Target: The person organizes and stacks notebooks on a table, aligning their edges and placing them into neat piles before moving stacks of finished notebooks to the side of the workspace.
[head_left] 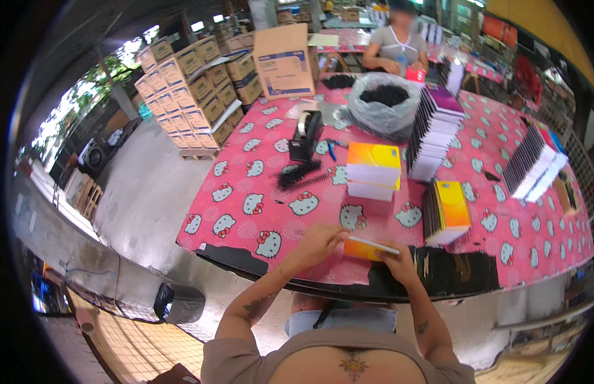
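Close to the table's near edge, a thin orange-yellow notebook (361,250) is held with its white page edge turned up. My right hand (400,264) grips its right end, thumb on top. At its left end my left hand (325,243) is closed, fingertips pinched at the corner; whether a small piece sits between them cannot be made out. Just beyond stands a stack of yellow notebooks (373,171), and to the right a second yellow stack (452,212) with black bound edges. Loose black binding coils (301,176) lie to the far left of my hands.
A black tape dispenser (305,136), a blue pen (331,152) and a clear bag of black pieces (384,105) lie farther back. Tall notebook stacks (434,131) rise at right. A carton (284,64) stands on the pink tablecloth (239,211). Across the table, a person (399,45) works.
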The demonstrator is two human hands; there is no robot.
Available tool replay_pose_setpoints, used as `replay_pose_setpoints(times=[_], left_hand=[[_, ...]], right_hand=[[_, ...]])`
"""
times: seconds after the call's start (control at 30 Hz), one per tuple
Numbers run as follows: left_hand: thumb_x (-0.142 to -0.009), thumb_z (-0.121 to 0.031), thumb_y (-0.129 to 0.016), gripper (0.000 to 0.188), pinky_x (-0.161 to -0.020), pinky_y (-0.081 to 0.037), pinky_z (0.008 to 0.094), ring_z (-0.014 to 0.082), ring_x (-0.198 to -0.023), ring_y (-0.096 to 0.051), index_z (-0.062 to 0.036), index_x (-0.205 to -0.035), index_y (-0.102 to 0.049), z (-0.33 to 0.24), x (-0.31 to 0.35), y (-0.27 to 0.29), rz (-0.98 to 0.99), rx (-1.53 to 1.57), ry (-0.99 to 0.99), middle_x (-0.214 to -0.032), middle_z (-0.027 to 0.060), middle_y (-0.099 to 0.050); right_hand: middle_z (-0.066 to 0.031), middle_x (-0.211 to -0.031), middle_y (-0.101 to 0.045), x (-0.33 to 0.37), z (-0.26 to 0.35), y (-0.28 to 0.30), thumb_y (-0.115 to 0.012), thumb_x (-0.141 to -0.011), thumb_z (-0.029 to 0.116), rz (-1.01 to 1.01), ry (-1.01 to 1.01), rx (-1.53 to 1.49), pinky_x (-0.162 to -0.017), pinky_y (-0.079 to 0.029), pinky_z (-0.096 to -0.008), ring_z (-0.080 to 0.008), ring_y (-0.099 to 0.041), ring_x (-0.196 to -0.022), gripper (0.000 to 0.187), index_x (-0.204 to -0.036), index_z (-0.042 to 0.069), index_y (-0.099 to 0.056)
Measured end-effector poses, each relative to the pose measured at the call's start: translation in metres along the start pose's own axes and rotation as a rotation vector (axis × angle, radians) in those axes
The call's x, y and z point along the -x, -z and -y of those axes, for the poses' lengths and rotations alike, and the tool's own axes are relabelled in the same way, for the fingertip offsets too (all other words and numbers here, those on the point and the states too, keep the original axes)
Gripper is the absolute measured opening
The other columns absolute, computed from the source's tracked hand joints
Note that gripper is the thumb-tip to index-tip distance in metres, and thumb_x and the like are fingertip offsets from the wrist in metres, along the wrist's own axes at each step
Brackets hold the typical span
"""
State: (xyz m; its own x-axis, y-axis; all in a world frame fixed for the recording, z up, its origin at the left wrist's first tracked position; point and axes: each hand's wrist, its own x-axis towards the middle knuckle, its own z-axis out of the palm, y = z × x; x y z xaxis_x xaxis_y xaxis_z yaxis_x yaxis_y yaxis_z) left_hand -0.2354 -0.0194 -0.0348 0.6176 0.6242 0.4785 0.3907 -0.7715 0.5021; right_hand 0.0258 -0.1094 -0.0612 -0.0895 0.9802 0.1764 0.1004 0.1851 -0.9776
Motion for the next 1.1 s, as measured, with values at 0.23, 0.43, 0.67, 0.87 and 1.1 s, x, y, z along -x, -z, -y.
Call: replay_pose_setpoints(times=[0.23,0.43,0.67,0.87,1.1], left_hand=[[-0.091,-0.038,-0.06,0.064,-0.103,-0.031,0.0585,0.0397,-0.128,-0.044,-0.0023,-0.142,-0.043,-0.063,-0.014,0.0,-0.015,-0.44,-0.023,-0.143,0.021,-0.044],[-0.093,-0.049,-0.053,0.08,-0.113,-0.012,0.0669,0.0387,-0.146,-0.025,0.0041,-0.149,-0.031,-0.055,0.018,-0.039,-0.066,-0.551,-0.035,-0.155,0.0243,-0.03],[-0.093,-0.052,-0.051,0.08,-0.113,-0.014,0.0658,0.0374,-0.146,-0.027,0.0043,-0.148,-0.032,-0.064,0.013,-0.037,0.059,-0.666,-0.06,-0.153,0.0248,-0.033],[-0.093,-0.052,-0.049,0.082,-0.113,-0.022,0.061,0.0408,-0.144,-0.029,0.0057,-0.148,-0.032,-0.066,0.004,-0.016,0.091,-0.562,-0.067,-0.152,0.0255,-0.034],[-0.092,-0.054,-0.051,0.086,-0.115,-0.021,0.0589,0.046,-0.145,-0.023,0.0078,-0.148,-0.031,-0.082,-0.045,0.02,-0.047,-0.642,0.013,-0.153,0.029,-0.03]], right_hand=[[-0.003,-0.104,-0.068,0.015,0.012,-0.014,-0.067,-0.093,0.005,-0.172,-0.085,-0.135,-0.086,-0.049,-0.0258,-0.0102,-0.06,-0.095,0.027,-0.119,-0.002,-0.066],[-0.0024,-0.104,-0.067,0.015,0.018,-0.015,-0.067,-0.092,0.005,-0.215,-0.048,-0.147,-0.085,-0.048,-0.0245,-0.0081,-0.059,-0.094,0.028,-0.119,-0.002,-0.066],[-0.0022,-0.103,-0.067,0.013,0.026,-0.012,-0.066,-0.092,0.005,-0.189,-0.091,-0.24,-0.085,-0.049,-0.0253,-0.0087,-0.059,-0.093,0.029,-0.12,-0.002,-0.066],[-0.0019,-0.103,-0.068,0.018,0.029,-0.019,-0.067,-0.093,0.007,-0.141,-0.134,-0.23,-0.083,-0.049,-0.0245,-0.0081,-0.06,-0.093,0.028,-0.119,-0.002,-0.066],[-0.0019,-0.102,-0.068,0.019,0.043,-0.027,-0.067,-0.093,0.007,-0.11,-0.137,-0.309,-0.084,-0.049,-0.0241,-0.0081,-0.061,-0.094,0.026,-0.117,-0.003,-0.066]])
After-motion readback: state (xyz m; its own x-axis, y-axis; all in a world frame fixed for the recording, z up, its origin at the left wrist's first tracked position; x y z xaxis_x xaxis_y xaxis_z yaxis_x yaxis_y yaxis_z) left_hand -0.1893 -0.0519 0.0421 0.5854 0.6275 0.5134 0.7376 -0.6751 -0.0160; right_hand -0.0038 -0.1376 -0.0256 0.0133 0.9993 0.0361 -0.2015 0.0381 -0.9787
